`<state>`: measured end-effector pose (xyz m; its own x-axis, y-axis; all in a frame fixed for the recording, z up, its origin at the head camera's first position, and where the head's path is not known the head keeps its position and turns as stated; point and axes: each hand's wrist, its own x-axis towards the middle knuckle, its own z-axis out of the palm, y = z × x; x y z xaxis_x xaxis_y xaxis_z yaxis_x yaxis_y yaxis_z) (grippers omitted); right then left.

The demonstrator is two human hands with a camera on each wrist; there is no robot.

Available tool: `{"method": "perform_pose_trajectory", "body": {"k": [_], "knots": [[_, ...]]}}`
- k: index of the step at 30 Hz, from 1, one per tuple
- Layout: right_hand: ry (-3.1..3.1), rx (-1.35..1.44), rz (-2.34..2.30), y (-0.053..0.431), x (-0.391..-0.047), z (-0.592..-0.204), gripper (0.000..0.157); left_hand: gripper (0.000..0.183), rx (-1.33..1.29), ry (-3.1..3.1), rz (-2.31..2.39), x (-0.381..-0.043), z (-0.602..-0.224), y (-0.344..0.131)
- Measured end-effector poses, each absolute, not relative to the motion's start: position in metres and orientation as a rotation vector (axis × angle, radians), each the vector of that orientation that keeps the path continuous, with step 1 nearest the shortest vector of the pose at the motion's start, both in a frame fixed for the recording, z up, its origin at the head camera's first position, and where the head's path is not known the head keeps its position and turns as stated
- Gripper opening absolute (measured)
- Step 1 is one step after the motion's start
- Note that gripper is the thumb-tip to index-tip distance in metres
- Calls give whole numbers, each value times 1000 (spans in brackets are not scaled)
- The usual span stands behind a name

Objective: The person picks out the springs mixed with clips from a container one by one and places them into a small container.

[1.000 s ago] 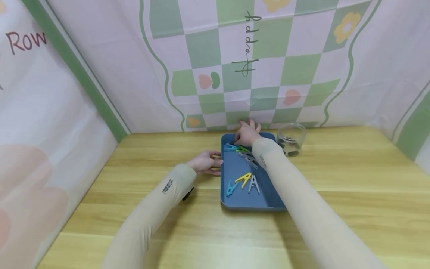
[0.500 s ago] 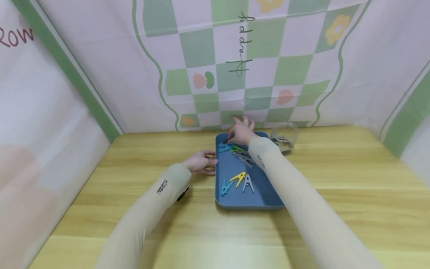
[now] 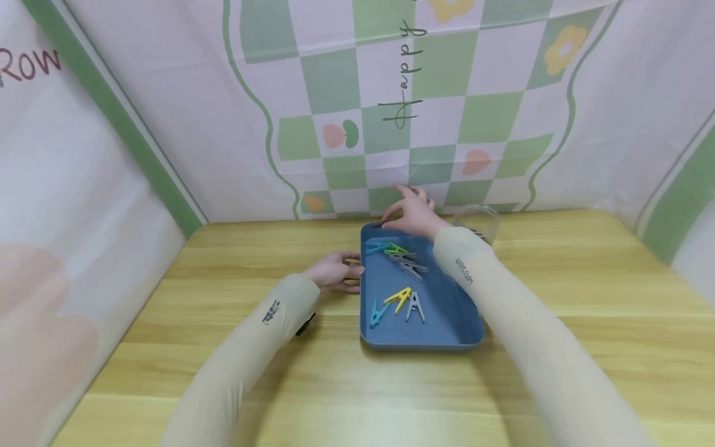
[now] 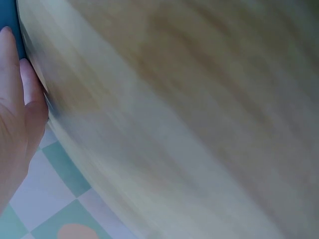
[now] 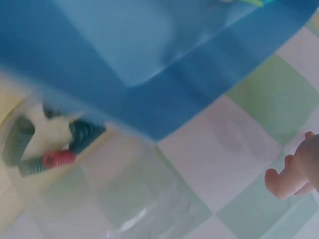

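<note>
A blue rectangular tray holds several plastic clothespins, among them a yellow clothespin, a lower blue clothespin and a grey clothespin. Against the tray's left wall rest the extended fingers of my left hand. My right hand is over the tray's far edge, its fingertips pinching a small dark piece at the far left corner. That piece is too small for its kind to show. In the right wrist view, only part of my right hand's fingers appears at the right edge.
Right of the tray stands a clear jar, partly behind my right sleeve. In it the right wrist view shows dark ribbed pieces and a red ribbed piece. A checkered cloth hangs behind the wooden table.
My right hand has shifted up and right, uncovering more of the tray. The dark piece at its fingertips has moved toward the far left corner. My left hand has stayed at the tray's side.
</note>
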<state>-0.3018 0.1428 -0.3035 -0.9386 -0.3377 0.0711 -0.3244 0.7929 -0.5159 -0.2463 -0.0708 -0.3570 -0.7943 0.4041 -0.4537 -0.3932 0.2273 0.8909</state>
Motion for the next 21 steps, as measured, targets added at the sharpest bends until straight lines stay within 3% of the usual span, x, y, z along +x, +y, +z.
{"method": "perform_pose_trajectory", "body": {"k": [21], "knots": [[3005,-503,-967,216,-284,-252,25,51,37,1890,1625,-245,-356,-71]]}}
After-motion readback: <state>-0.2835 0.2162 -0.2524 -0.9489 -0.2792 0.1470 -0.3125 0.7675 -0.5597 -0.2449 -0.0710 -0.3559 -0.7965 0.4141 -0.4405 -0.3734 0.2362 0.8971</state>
